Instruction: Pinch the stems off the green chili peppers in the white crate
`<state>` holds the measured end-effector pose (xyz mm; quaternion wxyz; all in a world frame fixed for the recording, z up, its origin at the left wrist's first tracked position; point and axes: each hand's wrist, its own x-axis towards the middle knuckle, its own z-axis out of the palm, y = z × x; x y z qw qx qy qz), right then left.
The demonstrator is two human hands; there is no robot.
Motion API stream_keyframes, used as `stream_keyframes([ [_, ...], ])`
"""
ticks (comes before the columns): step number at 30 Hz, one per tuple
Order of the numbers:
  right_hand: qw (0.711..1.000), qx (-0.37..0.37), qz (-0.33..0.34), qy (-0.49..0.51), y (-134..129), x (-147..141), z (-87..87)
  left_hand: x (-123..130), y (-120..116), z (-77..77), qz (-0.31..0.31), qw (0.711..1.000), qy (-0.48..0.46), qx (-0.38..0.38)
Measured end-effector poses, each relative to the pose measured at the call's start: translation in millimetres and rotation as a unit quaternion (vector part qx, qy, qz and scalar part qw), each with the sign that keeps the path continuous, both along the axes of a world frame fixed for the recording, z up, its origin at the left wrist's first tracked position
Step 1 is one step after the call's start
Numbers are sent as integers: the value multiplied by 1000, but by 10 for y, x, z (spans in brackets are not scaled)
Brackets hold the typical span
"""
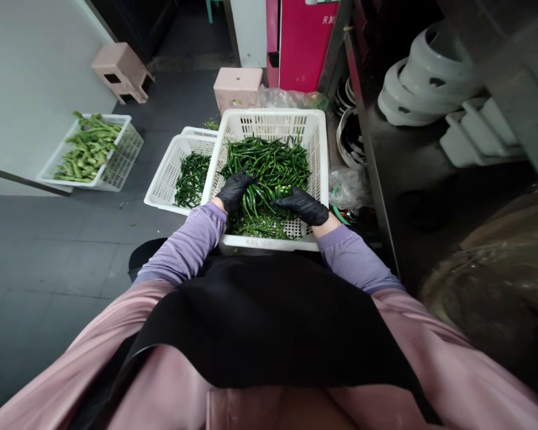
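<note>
In front of me stands a large white plastic basket point(321, 155) with long, thin green chili peppers point(266, 156) heaped in its far part. My right hand point(305, 206), in a black glove, is closed around a bunch of green chili peppers point(283, 192) whose stem ends point up. My left hand point(234, 192), gloved in black too, curls over more peppers at the left of that bunch; its fingertips are partly hidden among them. Below both hands, small green stem pieces point(260, 227) lie on the basket's near floor.
A second white basket point(161, 179) with more green peppers sits close on the left. Farther left is a basket point(124, 149) of thick, light green stalks. Pink stools point(237, 83) stand behind. A metal shelf point(381, 197) with white containers point(412, 89) runs along the right.
</note>
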<state>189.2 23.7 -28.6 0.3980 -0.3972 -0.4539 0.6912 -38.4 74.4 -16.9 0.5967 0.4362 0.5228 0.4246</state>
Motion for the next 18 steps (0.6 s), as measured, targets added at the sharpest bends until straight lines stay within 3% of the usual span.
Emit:
stream_keyframes([
  [4, 999, -1, -39, -7, 41, 20, -17, -74, -54, 69, -15, 997, -28, -69],
  [8, 998, 49, -20, -38, 99, -11, -62, 77, -207, 75, -99, 993, -43, -57],
  [11, 996, 71, -13, -47, 126, -30, -94, 229, -267, 83, -110, 991, -44, -59],
  [15, 995, 74, -2, -66, 141, -43, -114, 330, -226, 84, -67, 996, 65, -3],
  [18, 996, 39, 27, -70, 116, -13, -110, 329, -170, 35, -41, 981, 184, 53],
])
